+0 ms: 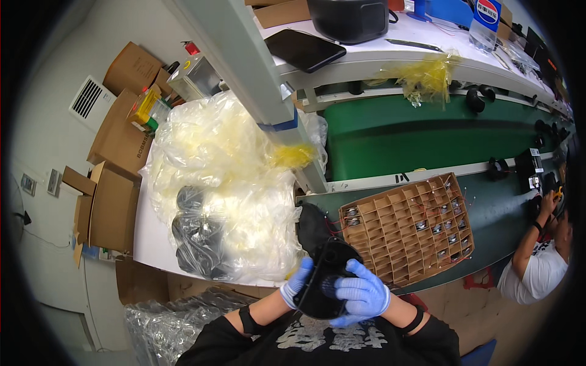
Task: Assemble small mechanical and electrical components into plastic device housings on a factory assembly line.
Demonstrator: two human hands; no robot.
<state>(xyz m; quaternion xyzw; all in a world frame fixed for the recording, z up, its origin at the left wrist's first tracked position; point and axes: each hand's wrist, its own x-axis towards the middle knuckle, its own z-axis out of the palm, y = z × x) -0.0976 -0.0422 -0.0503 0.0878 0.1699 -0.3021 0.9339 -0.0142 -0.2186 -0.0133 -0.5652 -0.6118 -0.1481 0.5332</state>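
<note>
Both my hands wear blue gloves and hold one round black plastic part [326,268] close to my chest. My left hand [296,282] grips its left edge. My right hand [363,294] lies across its front with fingers spread over it. Just beyond it, another black part [312,224] with red wires rests at the table edge. A brown cardboard divider tray [406,229] with many cells stands to the right; several cells hold small wired parts.
A heap of clear plastic bags [223,183], some holding black parts, covers the white table on the left. A green conveyor belt [421,137] runs behind the tray. Another person [540,256] works at the right. Cardboard boxes [119,146] stand at the far left.
</note>
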